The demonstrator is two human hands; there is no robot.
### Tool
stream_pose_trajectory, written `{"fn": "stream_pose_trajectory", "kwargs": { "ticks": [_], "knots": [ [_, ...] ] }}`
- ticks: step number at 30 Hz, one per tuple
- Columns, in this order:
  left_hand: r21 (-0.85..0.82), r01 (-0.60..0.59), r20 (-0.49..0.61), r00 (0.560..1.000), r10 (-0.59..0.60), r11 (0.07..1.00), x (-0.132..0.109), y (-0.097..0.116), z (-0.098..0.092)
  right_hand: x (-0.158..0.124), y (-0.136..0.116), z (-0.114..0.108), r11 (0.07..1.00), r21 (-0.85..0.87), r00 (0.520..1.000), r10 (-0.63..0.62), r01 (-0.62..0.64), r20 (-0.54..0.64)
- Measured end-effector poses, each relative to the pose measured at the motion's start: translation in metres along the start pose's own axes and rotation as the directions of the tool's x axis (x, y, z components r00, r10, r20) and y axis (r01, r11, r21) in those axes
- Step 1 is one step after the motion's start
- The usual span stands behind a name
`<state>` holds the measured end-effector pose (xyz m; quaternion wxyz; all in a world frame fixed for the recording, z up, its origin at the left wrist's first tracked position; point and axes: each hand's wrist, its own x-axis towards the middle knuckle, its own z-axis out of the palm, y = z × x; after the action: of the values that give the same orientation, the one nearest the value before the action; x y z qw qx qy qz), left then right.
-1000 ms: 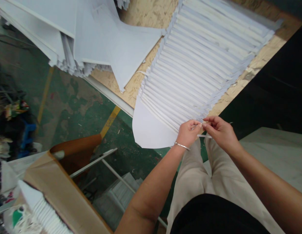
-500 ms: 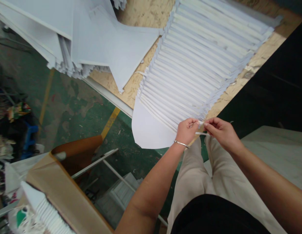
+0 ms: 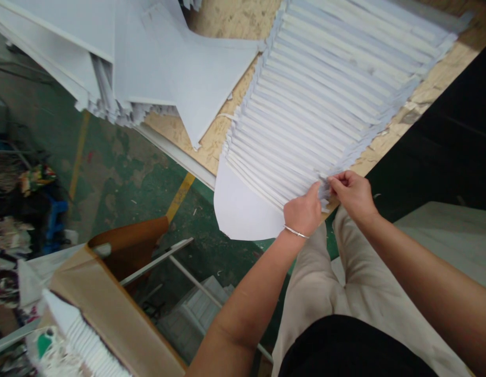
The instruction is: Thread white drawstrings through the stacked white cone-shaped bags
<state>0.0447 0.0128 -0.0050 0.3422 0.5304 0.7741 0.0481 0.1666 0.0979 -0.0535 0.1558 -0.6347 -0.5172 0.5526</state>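
Beige trousers [image 3: 311, 298] under the hands, left hand [image 3: 303, 212] with a metal bangle [image 3: 296, 232] and right hand [image 3: 352, 195] pinched together on the ragged edge of pleated white paper [image 3: 317, 110], which lay on a plywood board [image 3: 235, 23], cut white sheets [image 3: 156, 68] stacked just beside it, cardboard box [image 3: 105, 298] down on the green floor [image 3: 141, 193]

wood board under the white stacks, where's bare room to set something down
Bare board shows in a patch at the top, between the flat white sheets and the pleated white stack, and in a strip along that stack's right edge. It's crowded at the stack's near end, where the left hand and right hand meet it.
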Motion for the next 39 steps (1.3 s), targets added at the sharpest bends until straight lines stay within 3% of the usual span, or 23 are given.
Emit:
{"fn": "stream_pose_trajectory", "kwargs": {
  "ticks": [8,14,26,34,39],
  "knots": [
    [0.141,-0.057,0.076,0.996,0.046,0.988,0.015,0.003,0.007,0.0,0.003,0.003,0.999,-0.035,0.998,0.001,-0.003,-0.06],
    [0.178,-0.073,0.068,0.996,0.061,0.981,0.019,0.003,0.009,0.002,0.005,0.005,0.998,-0.069,0.996,0.011,-0.016,-0.085],
    [0.211,-0.064,0.078,0.996,0.049,0.975,0.02,0.012,0.0,0.004,-0.009,0.003,0.929,-0.37,0.993,-0.063,0.02,-0.105],
    [0.181,-0.116,0.042,0.993,0.11,0.977,0.019,0.007,-0.001,0.002,-0.006,0.003,0.927,-0.37,0.99,-0.098,0.056,-0.096],
    [0.228,-0.057,0.031,0.998,0.051,0.972,0.023,-0.002,0.0,-0.001,0.002,0.002,0.958,-0.26,0.988,-0.139,0.117,-0.065]
  ]
}}
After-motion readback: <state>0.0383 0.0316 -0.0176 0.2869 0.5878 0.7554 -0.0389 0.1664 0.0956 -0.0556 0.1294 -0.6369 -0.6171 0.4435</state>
